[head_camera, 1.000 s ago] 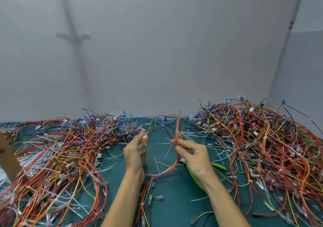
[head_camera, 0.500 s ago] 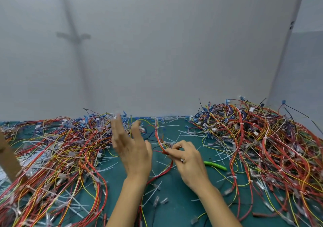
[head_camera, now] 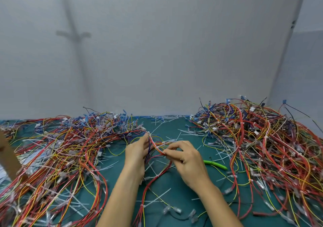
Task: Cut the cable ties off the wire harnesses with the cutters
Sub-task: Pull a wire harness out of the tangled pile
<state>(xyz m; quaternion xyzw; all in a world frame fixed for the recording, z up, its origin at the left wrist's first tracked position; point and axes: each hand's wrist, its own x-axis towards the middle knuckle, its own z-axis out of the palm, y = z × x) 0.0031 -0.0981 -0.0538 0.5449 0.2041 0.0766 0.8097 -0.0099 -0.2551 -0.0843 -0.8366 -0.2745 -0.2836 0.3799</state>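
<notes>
Two bare forearms reach up from the lower edge over the green bench (head_camera: 176,186), and between them trails one wire harness (head_camera: 148,185), a bundle of mostly red wires with some yellow and blue. At least two white cable ties (head_camera: 158,175) are wrapped round its lower run. Further up, both hands hold this one harness above the bench. The left hand (head_camera: 138,150) has its fingers pointing up, and its grip closes on the harness's upper end by a small white connector. The right hand (head_camera: 187,158) has its grip closed in a pinch of thumb and fingertips on the red wires just beside the left hand. One pair of cutters (head_camera: 215,164) lies on the bench just right of the right hand. No hand holds it. Only a green handle shows, and the rest is hidden behind the hand. Two large heaps of harnesses flank the hands. The left pile (head_camera: 61,148) spreads low and wide to the left edge, and the right pile (head_camera: 262,139) stands taller and reaches the right edge. Each holds more harnesses than can be counted. Loose white cut ties (head_camera: 166,122) are scattered over the bench between the heaps, also too many to count. Small white tags sit among the wires, and any print on them is too small to read. One brown cardboard piece (head_camera: 8,157) leans at the far left. Behind everything stands a plain grey wall (head_camera: 157,52).
</notes>
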